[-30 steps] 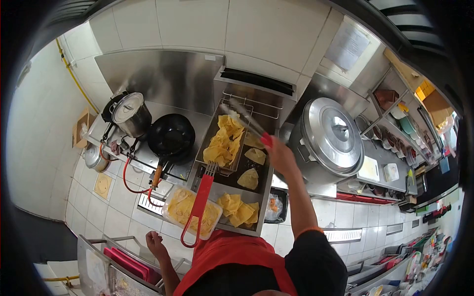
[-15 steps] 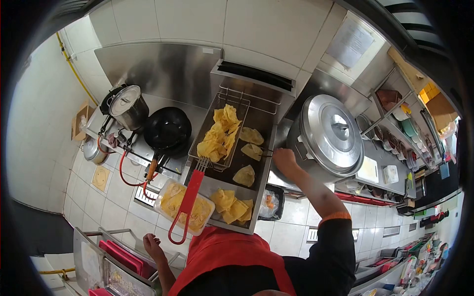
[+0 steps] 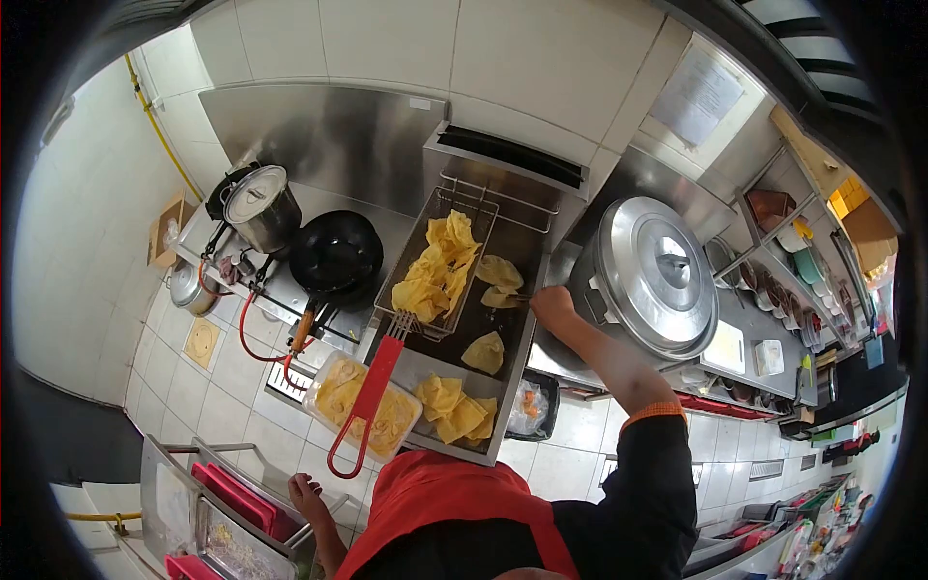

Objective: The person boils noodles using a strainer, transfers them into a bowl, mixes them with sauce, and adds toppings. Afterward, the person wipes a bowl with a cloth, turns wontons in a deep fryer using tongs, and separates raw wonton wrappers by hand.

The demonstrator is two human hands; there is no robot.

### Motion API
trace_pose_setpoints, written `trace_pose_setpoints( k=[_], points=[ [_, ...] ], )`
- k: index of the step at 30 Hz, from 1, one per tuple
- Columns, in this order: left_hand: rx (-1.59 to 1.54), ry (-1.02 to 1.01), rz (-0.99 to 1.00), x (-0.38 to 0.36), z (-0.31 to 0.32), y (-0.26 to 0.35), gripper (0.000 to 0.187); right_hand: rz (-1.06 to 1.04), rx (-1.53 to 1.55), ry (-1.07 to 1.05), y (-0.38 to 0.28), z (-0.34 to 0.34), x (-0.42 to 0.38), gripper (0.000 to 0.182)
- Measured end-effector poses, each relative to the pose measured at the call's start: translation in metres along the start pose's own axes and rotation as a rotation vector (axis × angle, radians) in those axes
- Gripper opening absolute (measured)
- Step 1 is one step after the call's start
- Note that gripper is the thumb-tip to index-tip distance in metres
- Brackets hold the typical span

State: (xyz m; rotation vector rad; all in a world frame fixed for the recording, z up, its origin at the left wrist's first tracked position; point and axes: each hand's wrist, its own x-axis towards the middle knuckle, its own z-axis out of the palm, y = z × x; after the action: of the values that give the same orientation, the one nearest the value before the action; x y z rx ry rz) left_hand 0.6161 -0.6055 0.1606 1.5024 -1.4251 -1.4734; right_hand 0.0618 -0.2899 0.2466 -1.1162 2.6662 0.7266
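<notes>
My right hand (image 3: 553, 307) is closed around a thin metal utensil (image 3: 523, 298) at the fryer's right edge. Its tip reaches a pale chip (image 3: 499, 297) floating in the dark oil of the fryer (image 3: 527, 246). Another chip (image 3: 500, 271) floats against that one, and a third chip (image 3: 483, 353) lies nearer to me. My left hand (image 3: 307, 491) hangs low beside the red apron, empty, with fingers loosely apart. A wire basket (image 3: 437, 196) holds golden fried chips (image 3: 440, 266). Across the basket's near end and a plastic tub lies a red-handled slotted turner (image 3: 372, 382).
Flat yellow pieces (image 3: 454, 411) rest on the fryer's near ledge. The plastic tub (image 3: 414, 425) holds more yellow food. A black wok (image 3: 335, 253) and a lidded pot (image 3: 261, 208) stand left; a large lidded pot (image 3: 657, 275) is right. Red trays (image 3: 232, 498) sit at lower left.
My right hand has pushed the middle chip away from me, up against the far chip. The left hand has shifted slightly, and the whole view has tilted a little.
</notes>
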Motion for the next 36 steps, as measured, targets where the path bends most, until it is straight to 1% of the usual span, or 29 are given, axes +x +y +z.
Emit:
trace_pose_setpoints(
  k=[7,10,13,16,19,22,25,28,31,36],
  points=[
    [-0.046,-0.049,0.025,0.009,0.007,0.002,0.023,-0.045,0.074,0.001,0.000,-0.031,-0.013,0.015],
    [-0.048,-0.082,0.014,0.009,0.010,0.007,0.022,-0.023,0.100,-0.013,0.002,-0.026,-0.007,0.014],
    [-0.060,-0.121,0.007,0.010,0.013,0.011,0.022,-0.006,0.160,-0.043,0.011,-0.019,-0.001,0.021],
    [-0.077,-0.135,-0.011,0.010,0.011,0.009,0.021,0.030,0.152,-0.115,0.011,-0.030,-0.007,0.018],
    [-0.077,-0.131,-0.025,0.012,0.009,0.003,0.021,0.035,0.168,-0.129,0.007,-0.034,-0.010,0.017],
    [-0.064,-0.132,-0.034,0.013,0.008,0.000,0.021,0.042,0.171,-0.098,0.003,-0.038,-0.013,0.017],
    [-0.072,-0.131,-0.034,0.012,0.008,0.000,0.020,0.025,0.141,-0.138,-0.002,-0.033,-0.005,0.018],
    [-0.087,-0.127,-0.034,0.013,0.006,-0.004,0.020,-0.034,0.148,-0.110,-0.014,-0.037,-0.008,0.017],
    [-0.091,-0.124,-0.037,0.013,0.005,-0.006,0.020,-0.018,0.181,-0.049,-0.028,-0.031,-0.007,0.019],
    [-0.080,-0.127,-0.039,0.010,0.005,-0.002,0.022,0.012,0.203,0.017,-0.033,-0.014,0.007,0.017]
  ],
)
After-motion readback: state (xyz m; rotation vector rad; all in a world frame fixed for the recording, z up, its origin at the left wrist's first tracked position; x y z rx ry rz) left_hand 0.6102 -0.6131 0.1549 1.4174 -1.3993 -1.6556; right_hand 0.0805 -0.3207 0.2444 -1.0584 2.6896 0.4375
